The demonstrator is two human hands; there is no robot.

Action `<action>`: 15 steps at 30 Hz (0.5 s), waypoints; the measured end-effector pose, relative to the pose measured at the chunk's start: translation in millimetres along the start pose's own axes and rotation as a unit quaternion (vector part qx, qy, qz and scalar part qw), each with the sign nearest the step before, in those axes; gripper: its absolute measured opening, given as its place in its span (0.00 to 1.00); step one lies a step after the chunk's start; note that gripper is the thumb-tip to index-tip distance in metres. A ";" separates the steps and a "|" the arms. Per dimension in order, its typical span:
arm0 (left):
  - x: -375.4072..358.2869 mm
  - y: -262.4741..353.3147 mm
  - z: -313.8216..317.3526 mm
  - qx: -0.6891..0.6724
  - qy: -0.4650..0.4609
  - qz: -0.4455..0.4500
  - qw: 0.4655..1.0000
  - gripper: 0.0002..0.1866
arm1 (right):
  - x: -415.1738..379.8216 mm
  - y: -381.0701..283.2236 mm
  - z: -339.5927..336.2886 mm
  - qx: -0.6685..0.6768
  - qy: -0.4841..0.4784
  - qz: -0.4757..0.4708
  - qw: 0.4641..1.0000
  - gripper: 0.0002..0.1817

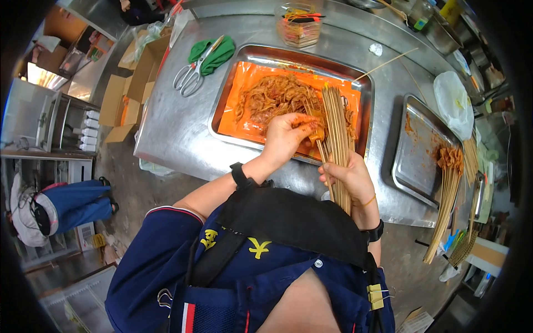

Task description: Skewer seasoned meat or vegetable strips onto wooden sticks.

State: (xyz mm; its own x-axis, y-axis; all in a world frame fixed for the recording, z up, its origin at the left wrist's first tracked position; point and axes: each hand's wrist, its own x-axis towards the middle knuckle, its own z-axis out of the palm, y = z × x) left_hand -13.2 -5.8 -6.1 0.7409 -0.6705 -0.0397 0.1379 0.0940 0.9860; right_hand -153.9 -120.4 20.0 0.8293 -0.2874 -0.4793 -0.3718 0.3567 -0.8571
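And there was the meat [277, 100], heaped on an orange sheet [230, 119] inside the big tray [213, 123], right in the middle of the table [177, 130]! Over the heap's right side, the left hand [286, 139] had its fingertips pinched on a piece of meat, sauce all over them, up at the top of a thin skewer [323, 158]. Close beside it, the right hand [350, 177] was wrapped firmly round a thick bundle of sticks [336, 125], its thumb across the front, the sticks' far ends reaching over the tray.

One loose stick [386, 64] slanted over the tray's far right corner. Beyond the far rim stood a tub [298, 28]; out to the left, scissors [191, 76] lay partly on a green cloth [217, 58]. Over on the right, a second tray [419, 158] had loaded skewers [448, 177] lying across its near right rim, with a plastic bag [452, 102] beside it. Far left, away from the table, came another person [72, 208] in blue trousers!
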 end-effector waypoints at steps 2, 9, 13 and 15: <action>7.9 -0.8 0.6 0.009 0.020 0.006 1.000 0.06 | -0.1 -0.9 1.3 -0.018 -0.005 -0.007 1.000 0.08; 14.0 -8.6 0.0 -0.011 0.021 -0.032 0.999 0.08 | 2.0 9.4 -1.2 -0.125 0.039 -0.113 0.985 0.10; 18.2 -10.3 8.5 -0.010 0.033 -0.004 0.999 0.12 | 0.4 11.0 -6.3 -0.156 0.042 -0.156 0.975 0.11; 28.7 -18.6 11.8 0.027 0.027 0.062 0.997 0.17 | -8.4 -4.2 0.8 -0.077 0.005 -0.058 0.995 0.11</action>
State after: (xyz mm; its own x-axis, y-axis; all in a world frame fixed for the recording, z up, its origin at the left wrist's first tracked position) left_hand -2.3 -35.6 -23.7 0.7847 -0.6153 0.0754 0.0088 0.1327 0.9911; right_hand -159.1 -118.8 27.8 0.8663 -0.3280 -0.3768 -0.3340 0.1804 -0.9251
